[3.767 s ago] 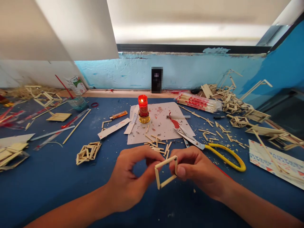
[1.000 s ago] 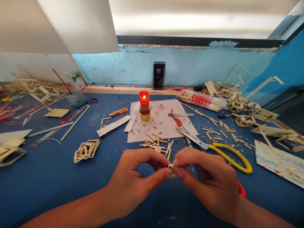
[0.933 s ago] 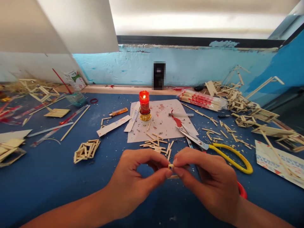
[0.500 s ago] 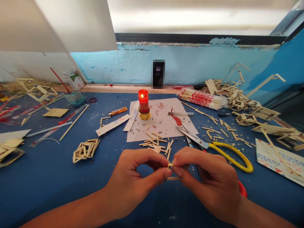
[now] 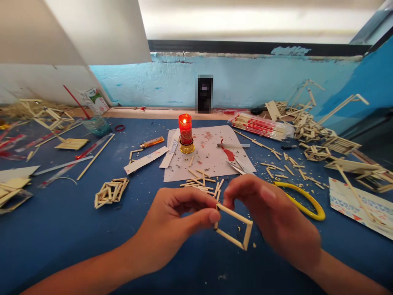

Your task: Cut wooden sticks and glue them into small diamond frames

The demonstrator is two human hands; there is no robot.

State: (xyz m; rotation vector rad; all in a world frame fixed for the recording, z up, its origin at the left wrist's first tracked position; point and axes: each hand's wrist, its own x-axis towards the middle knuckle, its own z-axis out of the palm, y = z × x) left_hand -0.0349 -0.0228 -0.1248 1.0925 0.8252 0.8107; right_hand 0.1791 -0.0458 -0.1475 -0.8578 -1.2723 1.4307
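A small rectangular frame of thin wooden sticks [image 5: 235, 226] hangs just above the blue table [image 5: 61, 237]. My left hand [image 5: 172, 229] pinches its left end between thumb and fingers. My right hand [image 5: 273, 221] is blurred and sits over the frame's upper right side; its fingertips meet the frame's top left corner. Short cut sticks [image 5: 202, 184] lie scattered just beyond both hands.
A lit red candle [image 5: 185, 133] stands on a stained paper sheet [image 5: 211, 157]. Yellow-handled scissors [image 5: 302, 200] lie right of my hands. A stack of stick frames [image 5: 111, 191] lies to the left, a lighter [image 5: 152, 142] beyond it, and stick piles [image 5: 313, 135] at the right.
The frame was edge-on between pinched fingertips; it has turned flat and open toward me. My right hand lifted and shifted right across it. The left hand stayed in place.
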